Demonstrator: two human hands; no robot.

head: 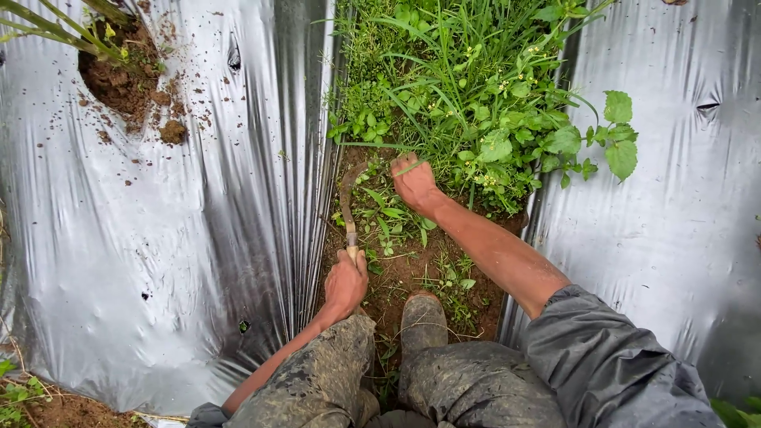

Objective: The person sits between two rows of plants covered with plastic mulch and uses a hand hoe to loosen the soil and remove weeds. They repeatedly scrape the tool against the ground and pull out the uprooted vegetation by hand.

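Squatting in the furrow, muddy boot (422, 317) just behind both hands. Left hand (346, 284) gripping a sickle (347, 208), fingers wrapped tight around its handle, blade curving ahead. Right hand (414, 184) clutching weeds (468, 95), fingers closed on stems. Silver plastic mulch (158, 238) flanking both sides.

Glossy, crinkled silver plastic mulch sheet (158, 238); dull rusty metal sickle blade (346, 190) on pale wooden handle (352, 250); muddy, matt cloth trousers (317, 380).

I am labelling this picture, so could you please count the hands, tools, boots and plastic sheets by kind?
Hands: 2, left hand and right hand
Sickle: 1
Boot: 1
Plastic sheets: 2, left sheet and right sheet
Total: 6
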